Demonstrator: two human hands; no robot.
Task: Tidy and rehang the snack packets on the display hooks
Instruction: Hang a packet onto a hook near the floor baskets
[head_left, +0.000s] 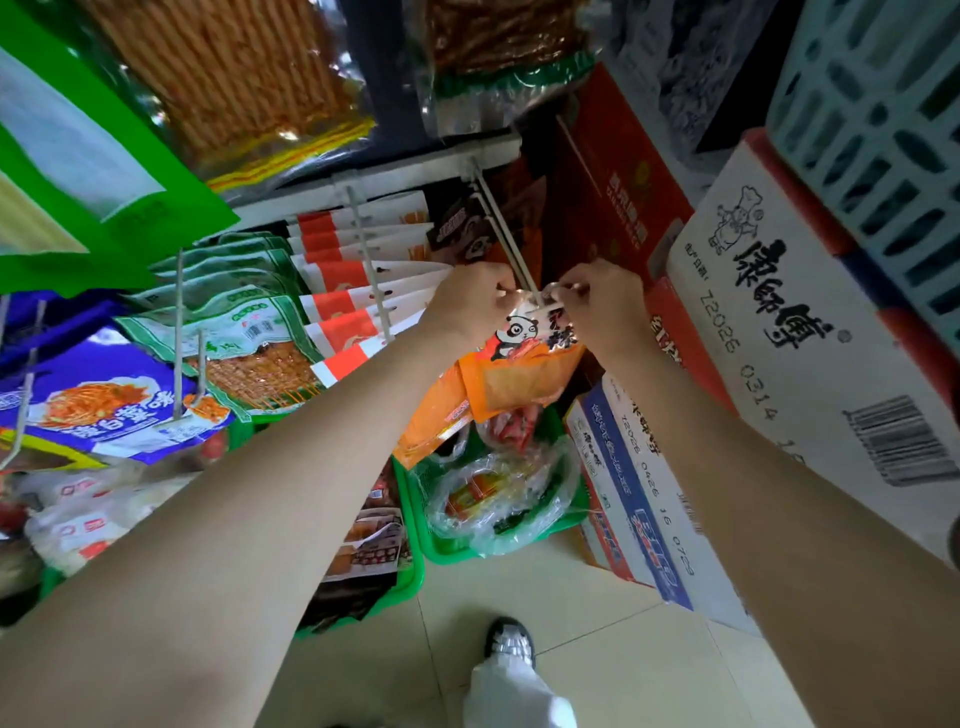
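Cramped shop aisle, left hand (470, 296) and right hand (602, 299) pinch top edge of light, floppy orange panda-print foil snack packet (524, 364) at metal hook (506, 234); best held near hang-hole.

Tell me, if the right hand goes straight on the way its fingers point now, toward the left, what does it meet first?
Most likely the metal hook, whose tip sits just beyond the right hand where it pinches the top edge of the orange panda packet. Right behind the hook is the left hand. Depth is unclear.
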